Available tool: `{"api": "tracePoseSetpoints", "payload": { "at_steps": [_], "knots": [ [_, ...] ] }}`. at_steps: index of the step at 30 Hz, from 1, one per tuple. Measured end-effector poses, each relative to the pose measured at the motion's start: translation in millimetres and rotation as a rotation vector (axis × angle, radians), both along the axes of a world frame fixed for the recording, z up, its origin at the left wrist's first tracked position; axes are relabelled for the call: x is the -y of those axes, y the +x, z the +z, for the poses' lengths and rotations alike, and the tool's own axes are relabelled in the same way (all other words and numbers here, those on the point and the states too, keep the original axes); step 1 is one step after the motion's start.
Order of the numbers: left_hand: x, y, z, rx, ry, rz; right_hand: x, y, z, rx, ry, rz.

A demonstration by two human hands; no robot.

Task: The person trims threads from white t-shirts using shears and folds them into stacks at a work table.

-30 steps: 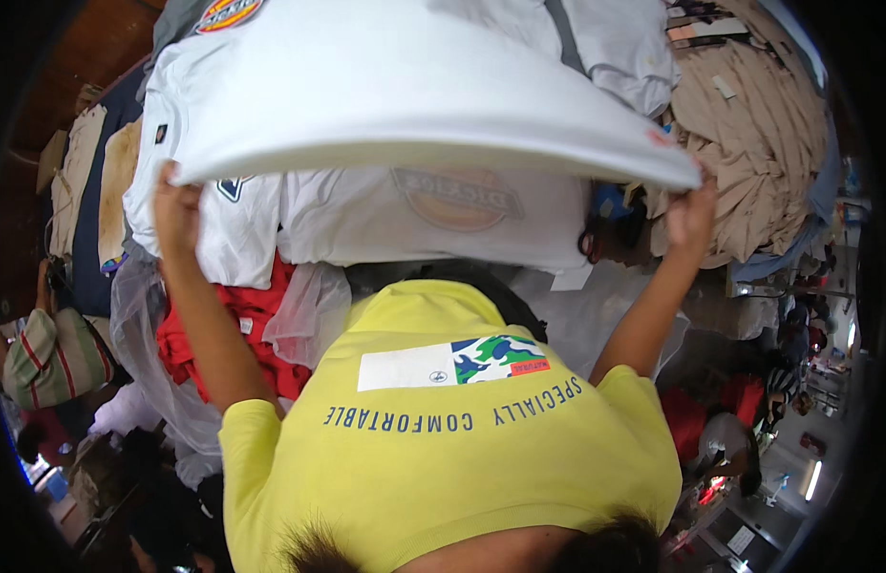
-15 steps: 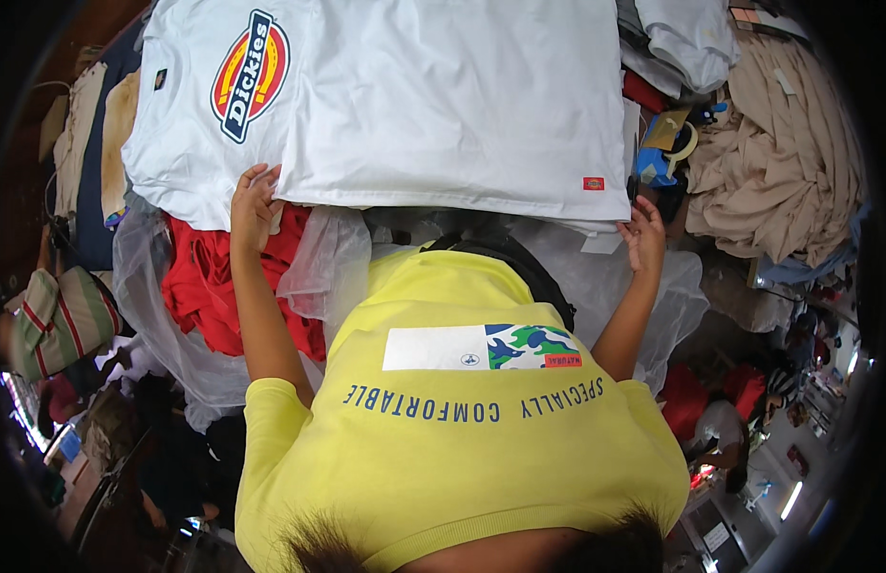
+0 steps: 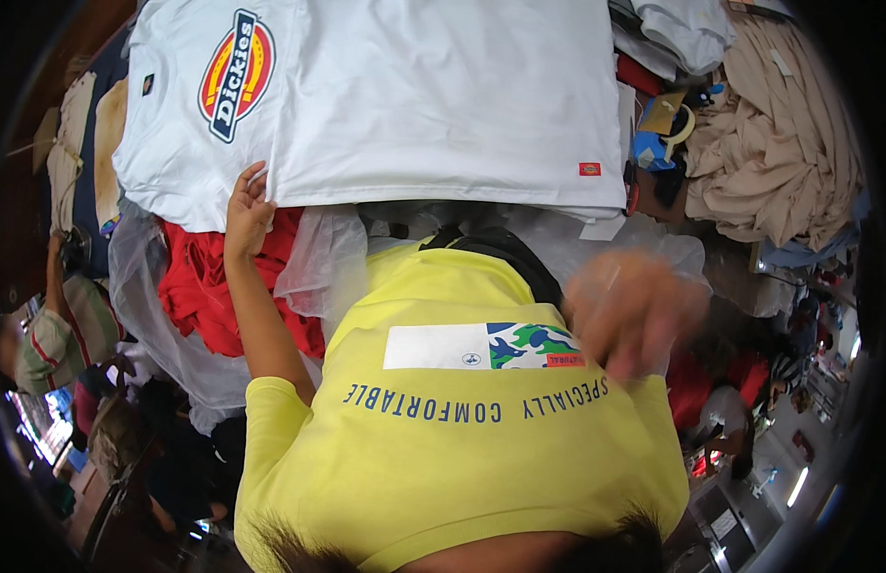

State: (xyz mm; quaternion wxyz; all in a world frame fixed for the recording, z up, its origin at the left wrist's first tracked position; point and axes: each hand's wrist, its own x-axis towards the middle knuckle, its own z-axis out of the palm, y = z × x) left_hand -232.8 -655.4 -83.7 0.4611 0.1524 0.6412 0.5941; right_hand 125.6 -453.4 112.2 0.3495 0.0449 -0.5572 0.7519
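Note:
A white T-shirt (image 3: 443, 115) lies partly folded in front of me, with a colourful oval print on its chest at the left and a small red label near the lower right corner. My left hand (image 3: 246, 215) is at the shirt's near edge, by the fold line, its fingers curled in and pinching the fabric. My right hand (image 3: 634, 310) is off the shirt, raised in front of my yellow top's right side. Motion smears its fingers, so I cannot tell whether it holds anything.
Red cloth (image 3: 190, 286) and clear plastic sheeting (image 3: 328, 263) lie below the shirt's near edge. To the right are a tape roll (image 3: 684, 124) and a beige fabric pile (image 3: 772, 153). Other people (image 3: 65, 329) work at both sides.
My right hand has left the shirt's lower right corner and come back toward my body. My left hand stays at the near edge.

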Motion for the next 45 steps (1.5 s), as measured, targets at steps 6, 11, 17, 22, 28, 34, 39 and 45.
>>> {"api": "tracePoseSetpoints", "payload": {
  "at_steps": [6, 11, 17, 22, 28, 34, 39, 45],
  "knots": [
    [6.3, -1.9, -7.7, 0.043, 0.045, 0.021, 20.1, -53.1, 44.6, -0.428, 0.139, 0.605],
    [7.5, 0.2, -4.7, 0.036, 0.038, 0.022, 30.2, -44.8, 42.1, -0.466, -0.014, 0.743],
    [10.3, -4.7, -10.2, 0.031, 0.011, -0.012, 33.4, -44.0, 36.4, -0.525, 0.003, 0.693],
    [4.3, 2.5, -0.7, 0.039, -0.015, 0.014, 22.7, -42.6, 43.7, -0.526, 0.005, 0.776],
    [-7.9, -5.7, 7.8, 0.116, 0.011, -0.064, 25.3, -24.8, 41.7, -0.512, 0.017, 0.741],
    [-44.1, -35.0, 9.1, -0.051, -0.230, -0.142, -8.8, 6.5, 28.5, -0.294, 0.312, 0.598],
    [-123.8, -66.6, 7.2, -0.114, -0.170, -0.095, -140.0, 50.6, -64.9, 0.380, -0.027, -0.438],
    [-176.2, -75.7, -8.6, -0.525, -0.363, 0.027, -244.0, 49.4, -213.3, 1.213, 0.111, -0.808]
  ]
}}
